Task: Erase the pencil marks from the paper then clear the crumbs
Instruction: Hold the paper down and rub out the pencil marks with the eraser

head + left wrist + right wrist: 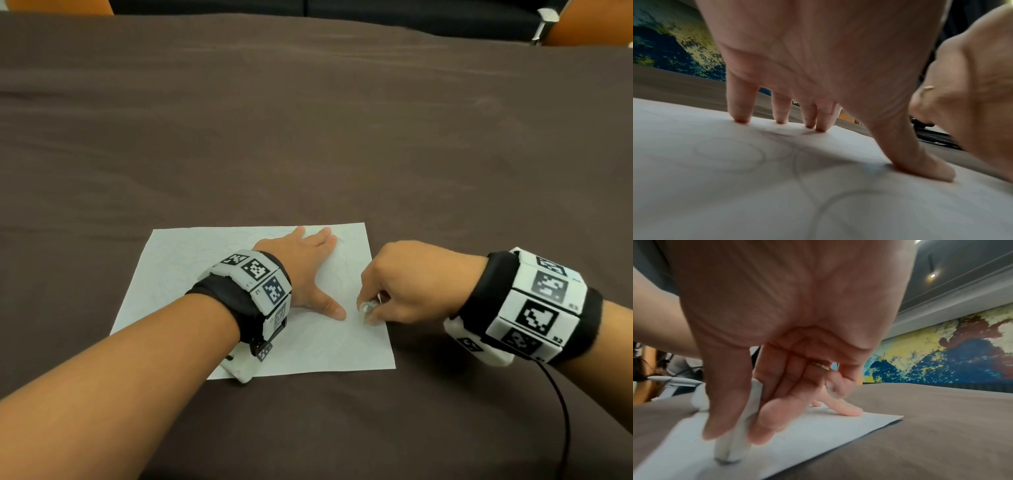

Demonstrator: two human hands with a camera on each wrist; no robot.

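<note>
A white sheet of paper [191, 287] with faint looping pencil marks [731, 155] lies on the brown table. My left hand [308, 267] lies flat on the paper with fingers spread, its fingertips [741, 120] and thumb pressing the sheet down. My right hand [404, 287] pinches a white eraser [368, 308] between thumb and fingers. The eraser [735, 439] stands with its lower end on the paper [797, 443], near the sheet's right edge and just right of the left thumb. No crumbs show clearly.
The brown tablecloth [308, 120] spreads wide on all sides of the paper. A black cable [561, 411] runs from the right wristband toward the near edge. Orange chairs [589, 24] and a dark sofa stand beyond the far edge.
</note>
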